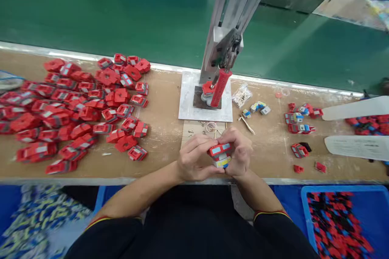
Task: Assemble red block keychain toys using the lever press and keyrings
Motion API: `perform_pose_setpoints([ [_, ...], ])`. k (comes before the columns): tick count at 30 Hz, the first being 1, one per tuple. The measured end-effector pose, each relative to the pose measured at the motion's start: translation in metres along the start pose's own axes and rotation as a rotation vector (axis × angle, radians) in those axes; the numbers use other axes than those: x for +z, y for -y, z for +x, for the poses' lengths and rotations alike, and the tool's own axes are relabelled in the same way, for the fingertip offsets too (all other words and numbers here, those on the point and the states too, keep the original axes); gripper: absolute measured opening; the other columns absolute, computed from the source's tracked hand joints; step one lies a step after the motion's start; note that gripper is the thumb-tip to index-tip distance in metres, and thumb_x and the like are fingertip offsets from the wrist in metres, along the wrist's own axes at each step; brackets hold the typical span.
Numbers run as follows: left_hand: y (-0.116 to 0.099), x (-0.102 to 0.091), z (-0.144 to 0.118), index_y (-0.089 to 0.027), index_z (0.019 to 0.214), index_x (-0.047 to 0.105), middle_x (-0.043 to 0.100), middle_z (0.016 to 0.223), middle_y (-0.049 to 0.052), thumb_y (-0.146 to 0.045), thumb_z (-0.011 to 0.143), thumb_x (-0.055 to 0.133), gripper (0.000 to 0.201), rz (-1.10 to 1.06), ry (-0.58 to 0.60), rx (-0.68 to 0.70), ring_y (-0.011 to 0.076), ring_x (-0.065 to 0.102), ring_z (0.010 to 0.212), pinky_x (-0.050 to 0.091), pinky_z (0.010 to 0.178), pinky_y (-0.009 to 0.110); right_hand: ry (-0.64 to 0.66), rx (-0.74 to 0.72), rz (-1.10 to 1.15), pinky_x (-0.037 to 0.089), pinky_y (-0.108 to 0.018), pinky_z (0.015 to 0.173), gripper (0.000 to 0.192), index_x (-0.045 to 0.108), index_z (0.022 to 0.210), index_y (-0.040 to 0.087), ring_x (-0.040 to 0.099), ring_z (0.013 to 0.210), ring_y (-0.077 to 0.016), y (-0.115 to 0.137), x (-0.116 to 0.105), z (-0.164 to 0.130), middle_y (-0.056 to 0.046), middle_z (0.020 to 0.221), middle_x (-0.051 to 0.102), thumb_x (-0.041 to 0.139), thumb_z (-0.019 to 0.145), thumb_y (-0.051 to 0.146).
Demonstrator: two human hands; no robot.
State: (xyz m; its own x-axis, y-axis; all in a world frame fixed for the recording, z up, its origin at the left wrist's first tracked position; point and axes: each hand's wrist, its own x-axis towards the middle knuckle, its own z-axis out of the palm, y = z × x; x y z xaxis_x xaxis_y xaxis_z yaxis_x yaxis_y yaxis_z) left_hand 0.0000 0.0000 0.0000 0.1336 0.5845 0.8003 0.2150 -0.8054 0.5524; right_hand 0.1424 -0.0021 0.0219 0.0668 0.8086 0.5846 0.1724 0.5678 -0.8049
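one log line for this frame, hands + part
left hand: gripping red toy body | right hand: gripping same | press: untouched | red parts pile: on the left

A worn wooden workbench (pixel 164 145) fronts a green conveyor belt (pixel 121 16).

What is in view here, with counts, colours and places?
toy truck: one, red with blue and yellow, held in both hands
red parts pile: many, bench left
press: one, grey with red handle, bench centre
white plate: one, under press
small blocks: few, blue-yellow, right of press
finished trucks: several, red, bench right
blue tray: one, lower right
left hand: on truck
right hand: on truck
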Motion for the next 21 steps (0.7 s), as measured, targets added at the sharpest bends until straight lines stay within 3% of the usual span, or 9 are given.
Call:
perform_pose_setpoints([
  [13, 0.000, -0.001, 0.000, -0.016, 0.127, 0.067, 0.080, 0.087, 0.007, -0.054, 0.098, 0.070, 0.048, 0.099, -0.060, 0.067, 0.0223, 0.079, 0.079, 0.068, 0.069, 0.033, 0.010, 0.099, 0.068, 0.038, -0.036, 0.055, 0.040, 0.063, 0.070, 0.024, 0.051, 0.054, -0.0172, -0.001, 0.005, 0.001, -0.001, 0.059, 0.057, 0.045, 0.103, 0.037],
  [18, -0.006, 0.000, 0.002, -0.017, 0.132, 0.066, 0.079, 0.095, 0.010, -0.058, 0.096, 0.071, 0.054, 0.023, -0.067, 0.059, 0.0218, 0.078, 0.083, 0.068, 0.072, 0.033, -0.070, -0.023, 0.147, 0.038, -0.038, 0.056, 0.042, 0.065, 0.070, 0.024, 0.051, 0.052, -0.0176, 0.002, 0.008, 0.004, -0.002, 0.061, 0.062, 0.044, 0.102, 0.042],
  [21, -0.011, 0.000, 0.003, -0.017, 0.134, 0.066, 0.077, 0.098, 0.009, -0.062, 0.092, 0.074, 0.062, -0.027, -0.058, 0.032, 0.0206, 0.076, 0.086, 0.068, 0.074, 0.033, -0.142, 0.015, 0.175, 0.038, -0.039, 0.056, 0.047, 0.063, 0.066, 0.025, 0.049, 0.051, -0.0186, 0.008, 0.012, 0.004, -0.002, 0.056, 0.056, 0.044, 0.100, 0.050],
])
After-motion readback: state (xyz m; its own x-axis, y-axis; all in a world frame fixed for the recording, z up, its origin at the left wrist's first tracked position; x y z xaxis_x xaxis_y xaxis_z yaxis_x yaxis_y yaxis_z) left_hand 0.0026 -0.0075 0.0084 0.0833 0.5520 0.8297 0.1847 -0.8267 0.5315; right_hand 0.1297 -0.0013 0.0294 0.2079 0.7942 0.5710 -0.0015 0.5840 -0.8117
